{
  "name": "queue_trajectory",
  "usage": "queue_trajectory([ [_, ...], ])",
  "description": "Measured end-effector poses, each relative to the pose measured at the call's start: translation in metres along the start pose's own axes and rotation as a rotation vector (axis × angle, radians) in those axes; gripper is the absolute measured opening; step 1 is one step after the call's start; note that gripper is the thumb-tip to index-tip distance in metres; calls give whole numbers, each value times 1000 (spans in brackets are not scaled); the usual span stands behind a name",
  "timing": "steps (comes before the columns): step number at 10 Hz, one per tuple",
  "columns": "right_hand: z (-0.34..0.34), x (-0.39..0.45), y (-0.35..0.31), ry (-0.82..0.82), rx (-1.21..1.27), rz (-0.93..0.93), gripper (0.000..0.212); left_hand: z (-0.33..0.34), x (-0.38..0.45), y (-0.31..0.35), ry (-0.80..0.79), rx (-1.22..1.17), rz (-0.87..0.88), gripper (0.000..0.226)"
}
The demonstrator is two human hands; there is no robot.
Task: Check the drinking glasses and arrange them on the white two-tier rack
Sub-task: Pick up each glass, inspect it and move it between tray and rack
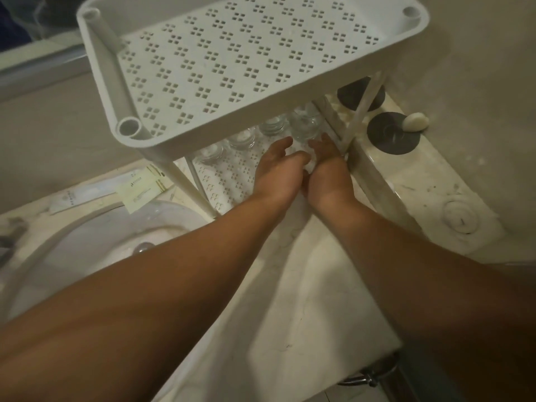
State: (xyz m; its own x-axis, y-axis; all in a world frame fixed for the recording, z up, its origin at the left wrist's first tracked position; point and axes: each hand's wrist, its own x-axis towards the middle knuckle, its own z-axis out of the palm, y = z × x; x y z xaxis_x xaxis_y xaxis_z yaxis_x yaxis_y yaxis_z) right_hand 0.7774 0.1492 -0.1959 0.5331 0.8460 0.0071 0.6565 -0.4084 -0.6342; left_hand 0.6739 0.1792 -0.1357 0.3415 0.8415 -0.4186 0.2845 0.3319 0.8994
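A pale marble counter point(304, 285) runs beside a white washbasin point(87, 236) with a metal drain, under a beige wall; small paper sachets point(142, 190) lie on the counter near the basin's rim. On the counter stands the white two-tier rack point(203, 53), its perforated top tier bare and its lower tier point(226, 175) carrying a row of clear drinking glasses point(240, 139) along the back. To the right, on a raised marble ledge point(420, 181), sit two dark round coasters point(393, 133), a pale bar of soap point(415, 122) and a rolled white towel point(461, 217). Both arms reach under the top tier. The left hand point(278, 166) and right hand point(327, 166) are cupped close together, fingers curled round one clear glass point(303, 153) between them, just above the lower tier, near the right end of the row.
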Motion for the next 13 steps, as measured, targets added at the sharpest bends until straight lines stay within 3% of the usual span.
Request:
queue_trajectory([
  [4,-7,-100,-58,93,286,-10,34,-64,-96,-24,81,12,122,46],
  [6,2,-169,-107,-30,457,-24,27,-131,-145,-36,139,-14,138,22],
  [8,20,-219,-166,-259,466,-186,31,-222,-205,-46,332,-31,150,28],
  [13,80,-305,-344,-472,454,-484,33,-392,-335,-64,608,-93,232,42],
])
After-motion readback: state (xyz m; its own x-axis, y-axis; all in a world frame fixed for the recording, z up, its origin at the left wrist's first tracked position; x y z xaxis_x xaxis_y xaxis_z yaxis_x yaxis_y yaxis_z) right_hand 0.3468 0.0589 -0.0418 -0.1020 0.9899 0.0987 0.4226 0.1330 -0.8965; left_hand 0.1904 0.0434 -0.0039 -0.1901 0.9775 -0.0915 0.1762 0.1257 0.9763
